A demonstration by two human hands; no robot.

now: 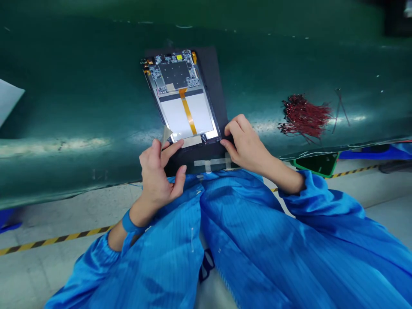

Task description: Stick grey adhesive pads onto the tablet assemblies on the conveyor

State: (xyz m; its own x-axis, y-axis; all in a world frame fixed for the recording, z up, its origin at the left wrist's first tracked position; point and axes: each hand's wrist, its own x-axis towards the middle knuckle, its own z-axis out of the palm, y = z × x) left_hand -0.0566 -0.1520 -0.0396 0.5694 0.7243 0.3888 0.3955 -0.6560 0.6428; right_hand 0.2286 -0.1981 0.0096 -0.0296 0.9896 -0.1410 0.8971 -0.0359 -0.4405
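Note:
An opened tablet (183,96) lies face down on a black mat (210,73) on the green table, its circuit board at the far end and an orange ribbon cable down its white middle. My left hand (159,171) pinches a small grey piece of film or tape (166,134) at the tablet's near left corner, thumb and forefinger closed on it. My right hand (246,143) rests with curled fingers on the mat at the tablet's near right corner, pressing on its edge. White tape strips (212,163) are stuck on the mat's near edge.
A bundle of red wires (304,116) lies on the green table (80,98) to the right. A white sheet corner (8,98) shows at far left. Below the table edge are blue sleeves and a floor with yellow-black hazard tape (58,238).

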